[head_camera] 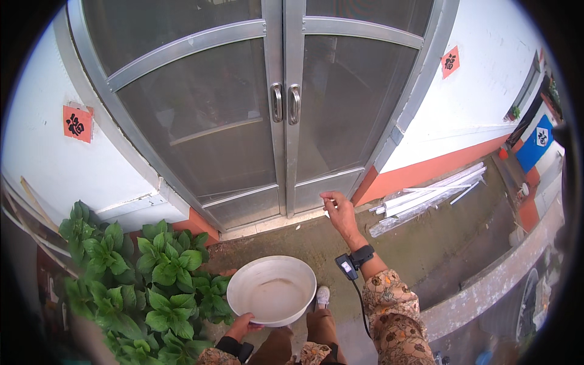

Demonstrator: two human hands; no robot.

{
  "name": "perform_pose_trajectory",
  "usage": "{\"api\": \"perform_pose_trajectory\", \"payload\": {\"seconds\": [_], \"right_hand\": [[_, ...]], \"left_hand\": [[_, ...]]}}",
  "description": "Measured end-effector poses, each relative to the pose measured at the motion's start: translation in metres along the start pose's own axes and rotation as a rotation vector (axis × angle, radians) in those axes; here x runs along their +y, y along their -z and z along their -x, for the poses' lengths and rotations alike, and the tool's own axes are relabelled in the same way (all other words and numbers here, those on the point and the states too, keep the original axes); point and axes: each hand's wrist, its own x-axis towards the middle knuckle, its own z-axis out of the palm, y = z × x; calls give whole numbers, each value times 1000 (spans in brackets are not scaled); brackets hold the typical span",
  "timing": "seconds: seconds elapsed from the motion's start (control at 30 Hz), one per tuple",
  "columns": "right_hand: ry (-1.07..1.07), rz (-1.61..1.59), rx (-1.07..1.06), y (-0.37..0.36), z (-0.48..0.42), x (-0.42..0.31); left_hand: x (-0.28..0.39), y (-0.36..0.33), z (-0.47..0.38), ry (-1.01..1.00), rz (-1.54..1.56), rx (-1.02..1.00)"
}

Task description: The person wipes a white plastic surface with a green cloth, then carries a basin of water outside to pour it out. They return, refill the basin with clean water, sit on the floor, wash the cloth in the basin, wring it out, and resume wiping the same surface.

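Note:
My left hand (242,327) grips the near rim of a round whitish basin (278,292), which is tilted towards me with nothing in it but a faint brownish stain. My right hand (341,216) is raised in front of me, its fingers loosely bent and apart, with nothing visible in it. Beyond it stands a double door (286,150) with a metal frame and dark glass or mesh panels. The door is closed. Its two chrome pull handles, a left handle (277,102) and a right handle (294,105), are well above my right hand in the view.
Leafy green plants (169,264) crowd the left side, close to the basin. White strips in clear plastic wrap (429,196) lie along the wall at right. A low concrete ledge (492,283) curves along the right. The doorway has a raised tiled sill (260,224).

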Motion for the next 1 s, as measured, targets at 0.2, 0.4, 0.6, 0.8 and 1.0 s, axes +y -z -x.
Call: {"api": "perform_pose_trajectory", "payload": {"seconds": [0.2, 0.4, 0.6, 0.8, 1.0], "right_hand": [[242, -135, 144, -41, -176, -86], [260, 31, 14, -53, -218, -91], [381, -39, -107, 23, -133, -73], [119, 253, -15, 149, -2, -51], [-492, 644, 483, 231, 75, -38]], "left_hand": [[8, -26, 8, -65, 246, 42], [29, -60, 10, -131, 328, 107], [65, -67, -13, -67, 370, 146], [114, -65, -45, -16, 247, 84], [177, -126, -67, 87, 92, -58]]}}
